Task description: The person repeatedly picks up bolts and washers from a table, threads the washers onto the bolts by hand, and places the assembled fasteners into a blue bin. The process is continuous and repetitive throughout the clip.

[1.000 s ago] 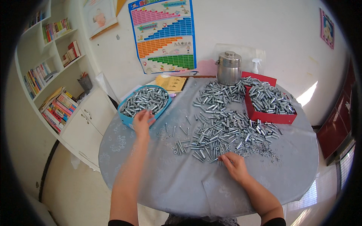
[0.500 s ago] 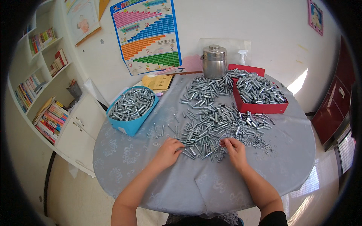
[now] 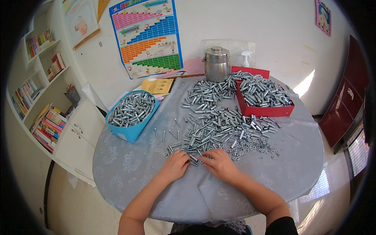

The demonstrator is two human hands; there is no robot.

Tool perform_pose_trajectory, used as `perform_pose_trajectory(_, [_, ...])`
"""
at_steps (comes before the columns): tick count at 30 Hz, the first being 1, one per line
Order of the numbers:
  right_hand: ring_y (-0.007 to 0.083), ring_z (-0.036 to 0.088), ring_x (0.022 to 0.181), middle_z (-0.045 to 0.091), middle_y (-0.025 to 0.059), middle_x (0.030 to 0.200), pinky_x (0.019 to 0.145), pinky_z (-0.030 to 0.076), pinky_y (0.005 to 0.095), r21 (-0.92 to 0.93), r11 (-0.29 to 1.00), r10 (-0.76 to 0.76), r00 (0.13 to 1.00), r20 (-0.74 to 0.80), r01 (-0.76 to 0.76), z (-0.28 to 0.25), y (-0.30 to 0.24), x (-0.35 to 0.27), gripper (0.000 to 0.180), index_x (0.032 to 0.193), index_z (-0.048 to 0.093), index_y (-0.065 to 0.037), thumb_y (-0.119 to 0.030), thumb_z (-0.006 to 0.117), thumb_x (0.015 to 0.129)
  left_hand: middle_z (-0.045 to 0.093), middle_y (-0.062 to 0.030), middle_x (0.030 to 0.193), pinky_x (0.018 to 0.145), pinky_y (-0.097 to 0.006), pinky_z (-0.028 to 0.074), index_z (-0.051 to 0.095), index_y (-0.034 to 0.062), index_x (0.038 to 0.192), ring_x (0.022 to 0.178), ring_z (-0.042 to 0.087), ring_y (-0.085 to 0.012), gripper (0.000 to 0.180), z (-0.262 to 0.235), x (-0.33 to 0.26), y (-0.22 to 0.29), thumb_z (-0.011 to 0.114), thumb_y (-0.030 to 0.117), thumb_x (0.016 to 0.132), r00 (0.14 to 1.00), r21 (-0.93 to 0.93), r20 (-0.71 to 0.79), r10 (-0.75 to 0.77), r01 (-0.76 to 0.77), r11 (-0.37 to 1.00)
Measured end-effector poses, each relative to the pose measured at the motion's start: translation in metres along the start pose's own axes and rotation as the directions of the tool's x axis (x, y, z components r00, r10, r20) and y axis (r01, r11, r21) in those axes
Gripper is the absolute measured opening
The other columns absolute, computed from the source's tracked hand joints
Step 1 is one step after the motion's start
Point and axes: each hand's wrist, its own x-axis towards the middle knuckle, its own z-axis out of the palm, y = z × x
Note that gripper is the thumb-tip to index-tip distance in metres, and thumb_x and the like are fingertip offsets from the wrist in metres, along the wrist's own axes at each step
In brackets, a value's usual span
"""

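1. We have the bolts (image 3: 193, 159) at the near edge of the heap between our two hands, lying on the grey tablecloth (image 3: 117, 168) close to the middle of the table.
2. Our left hand (image 3: 175, 164) is at the left of these bolts, back upward, its fingers curled inward with their tips among the metal; we cannot tell whether they pinch one.
3. Our right hand (image 3: 220, 164) comes in from the other side, thumb and forefinger pointing left and a little apart at the bolts; whether anything is gripped there, we cannot tell. The two hands are near each other but not touching.
4. Beyond our fingers we see the main heap (image 3: 213, 125) of silvery bolts, lying at many angles, with small nuts (image 3: 250, 147) scattered along its near right side.
5. Left of the heap, we find a few thin bolts (image 3: 172, 134) lying apart on the cloth.
6. Farther left we have a blue container (image 3: 133, 132) filled with bolts; at the far right, a red box (image 3: 270, 111), also heaped full.
7. Behind the heap we see a lidded steel pot (image 3: 217, 66), and near it a white spray bottle (image 3: 245, 59).
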Motion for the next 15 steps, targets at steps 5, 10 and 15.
perform_pose_trajectory(5, [0.0269, 0.045, 0.108, 0.052, 0.0097, 0.111, 0.092, 0.034, 0.0392, -0.078, 0.994, -0.066, 0.991, 0.116, 0.075, 0.016, -0.006, 0.0, 0.036, 0.112, 0.055, -0.01, -0.017, 0.059, 0.077, 0.053, -0.0107, 0.084, 0.076, -0.036, 0.04, 0.054, 0.0014, 0.079, 0.085, 0.049, -0.028, 0.01, -0.005, 0.0, 0.007, 0.06, 0.003, 0.07, 0.999, 0.001, 0.0, -0.033, 0.033, 0.999])
perform_pose_trajectory(10, [0.0269, 0.048, 0.104, 0.055, 0.0105, 0.106, 0.089, 0.037, 0.0384, 0.017, 1.0, -0.022, 0.999, 0.044, 0.021, 0.015, -0.005, 0.001, 0.03, 0.104, 0.058, -0.007, -0.014, 0.061, 0.075, 0.054, -0.0114, 0.083, 0.073, -0.036, 0.04, 0.052, 0.0014, 0.08, 0.084, 0.049, -0.0286, 0.01, -0.007, -0.009, 0.003, 0.059, 0.004, 0.072, 0.996, -0.078, -0.034, -0.079, 0.076, 0.994])
perform_pose_trajectory(15, [0.0259, 0.055, 0.091, 0.059, 0.0108, 0.093, 0.079, 0.042, 0.0341, 0.226, 0.955, 0.221, 0.969, -0.113, -0.191, 0.006, -0.004, -0.002, 0.019, 0.094, 0.061, -0.005, -0.009, 0.063, 0.075, 0.055, -0.0113, 0.078, 0.068, -0.034, 0.042, 0.052, 0.0006, 0.083, 0.077, 0.051, -0.0261, 0.01, -0.021, -0.01, 0.018, 0.057, 0.005, 0.077, 0.961, -0.292, -0.064, -0.269, 0.24, 0.926])
